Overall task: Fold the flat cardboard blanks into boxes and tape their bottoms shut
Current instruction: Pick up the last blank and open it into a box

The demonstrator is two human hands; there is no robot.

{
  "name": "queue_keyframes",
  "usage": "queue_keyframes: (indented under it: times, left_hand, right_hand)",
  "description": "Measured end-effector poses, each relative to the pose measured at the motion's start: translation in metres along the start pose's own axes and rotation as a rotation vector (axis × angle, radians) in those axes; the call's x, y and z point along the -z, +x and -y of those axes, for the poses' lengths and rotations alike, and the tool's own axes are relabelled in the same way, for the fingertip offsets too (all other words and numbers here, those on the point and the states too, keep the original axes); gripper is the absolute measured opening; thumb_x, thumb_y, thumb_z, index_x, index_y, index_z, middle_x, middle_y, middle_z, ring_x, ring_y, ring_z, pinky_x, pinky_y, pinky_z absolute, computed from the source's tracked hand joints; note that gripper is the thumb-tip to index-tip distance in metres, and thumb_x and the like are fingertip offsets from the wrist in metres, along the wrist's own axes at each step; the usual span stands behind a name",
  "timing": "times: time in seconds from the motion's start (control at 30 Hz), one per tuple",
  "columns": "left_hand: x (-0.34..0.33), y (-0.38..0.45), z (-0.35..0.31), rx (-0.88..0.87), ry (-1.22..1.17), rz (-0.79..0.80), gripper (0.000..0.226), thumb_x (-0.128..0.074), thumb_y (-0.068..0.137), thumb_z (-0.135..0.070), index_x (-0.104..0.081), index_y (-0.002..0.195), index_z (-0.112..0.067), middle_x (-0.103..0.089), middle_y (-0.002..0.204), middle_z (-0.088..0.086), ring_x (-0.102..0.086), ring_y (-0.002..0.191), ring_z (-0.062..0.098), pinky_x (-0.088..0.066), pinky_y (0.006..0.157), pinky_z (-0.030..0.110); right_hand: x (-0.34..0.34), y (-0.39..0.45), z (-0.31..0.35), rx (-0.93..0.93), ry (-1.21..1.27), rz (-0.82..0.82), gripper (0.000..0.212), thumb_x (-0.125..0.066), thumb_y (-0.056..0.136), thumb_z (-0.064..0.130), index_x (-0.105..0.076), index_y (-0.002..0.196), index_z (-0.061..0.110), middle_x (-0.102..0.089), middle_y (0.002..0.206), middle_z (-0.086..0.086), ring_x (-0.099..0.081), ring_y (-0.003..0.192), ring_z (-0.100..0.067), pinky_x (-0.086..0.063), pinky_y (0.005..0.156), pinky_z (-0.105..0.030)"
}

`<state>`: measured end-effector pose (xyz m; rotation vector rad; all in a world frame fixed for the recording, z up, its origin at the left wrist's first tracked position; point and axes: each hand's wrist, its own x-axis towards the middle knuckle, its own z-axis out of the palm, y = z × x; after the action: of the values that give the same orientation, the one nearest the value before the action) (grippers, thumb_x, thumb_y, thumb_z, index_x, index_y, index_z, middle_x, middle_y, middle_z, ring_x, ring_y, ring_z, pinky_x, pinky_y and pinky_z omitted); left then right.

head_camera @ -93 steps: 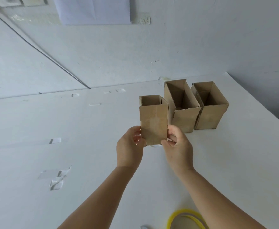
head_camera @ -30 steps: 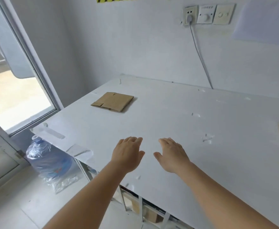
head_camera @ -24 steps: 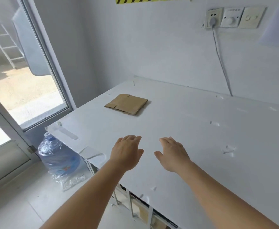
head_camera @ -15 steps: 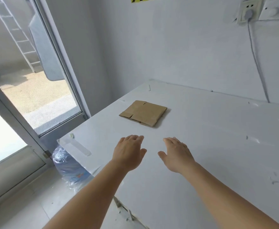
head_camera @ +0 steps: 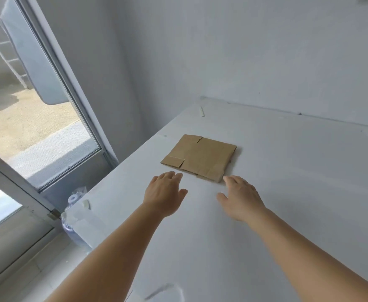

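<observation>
Brown cardboard blank (head_camera: 199,158) flat on white table (head_camera: 287,192), near far-left corner | left hand (head_camera: 164,196) palm down, fingers straight, holding nothing, just short of blank's near edge | right hand (head_camera: 241,197) likewise spread and empty, fingertips beside blank's near-right corner | glass door (head_camera: 37,127) at left, water bottle (head_camera: 74,214) below table edge

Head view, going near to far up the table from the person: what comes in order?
Left hand and right hand side by side over the table → flat cardboard blank → small strip of tape near the far edge → wall.
</observation>
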<state>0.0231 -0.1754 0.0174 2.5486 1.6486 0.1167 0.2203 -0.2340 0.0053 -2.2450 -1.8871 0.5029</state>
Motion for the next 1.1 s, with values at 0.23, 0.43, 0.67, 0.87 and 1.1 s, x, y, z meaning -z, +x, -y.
queue_keyframes:
  times: [0.23,0.43,0.67,0.87,1.1]
  left_hand:
    - [-0.019,0.075,0.050,-0.077,-0.074,0.057,0.052,-0.041,0.097,-0.045,-0.034,0.143,-0.023,-0.035,0.150,-0.003,-0.038,0.133,0.021,-0.026,0.108,0.032]
    - [-0.042,0.129,0.085,-0.127,-0.126,0.114,0.047,-0.038,0.097,-0.044,-0.033,0.141,-0.026,-0.041,0.136,0.004,-0.039,0.128,0.025,-0.029,0.106,0.034]
    - [-0.068,0.161,0.103,-0.163,-0.119,0.170,0.055,-0.035,0.097,-0.050,-0.026,0.147,-0.029,-0.036,0.140,0.010,-0.025,0.136,0.026,-0.023,0.111,0.036]
    - [-0.073,0.159,0.105,-0.179,-0.248,0.122,0.058,-0.049,0.092,-0.048,-0.033,0.146,-0.030,-0.032,0.142,0.011,-0.022,0.137,0.028,-0.020,0.114,0.036]
    - [-0.060,0.137,0.084,-0.241,-0.473,0.104,0.056,-0.062,0.087,-0.038,-0.043,0.140,-0.032,-0.029,0.139,0.009,-0.035,0.126,0.025,-0.040,0.099,0.032]
  right_hand:
    - [-0.014,0.051,0.024,-0.210,0.085,-0.029,0.061,-0.040,0.097,0.042,-0.022,0.148,0.014,-0.028,0.153,-0.006,-0.025,0.140,-0.024,-0.024,0.111,-0.036]
    - [-0.031,0.089,0.041,-0.446,0.164,-0.071,0.067,-0.039,0.097,0.044,-0.013,0.150,0.014,-0.026,0.153,-0.009,-0.025,0.138,-0.028,-0.028,0.108,-0.037]
    - [-0.054,0.105,0.050,-0.613,0.186,-0.124,0.068,-0.042,0.096,0.044,-0.013,0.150,0.015,-0.029,0.151,-0.009,-0.025,0.137,-0.029,-0.030,0.106,-0.038]
    - [-0.062,0.105,0.053,-0.662,0.249,-0.234,0.066,-0.052,0.093,0.037,-0.023,0.149,0.017,-0.027,0.152,-0.007,-0.028,0.137,-0.026,-0.031,0.106,-0.036]
    - [-0.056,0.066,0.044,-0.708,0.398,-0.384,0.067,-0.062,0.088,0.032,-0.031,0.146,0.021,-0.028,0.151,0.000,-0.038,0.133,-0.019,-0.035,0.102,-0.032]
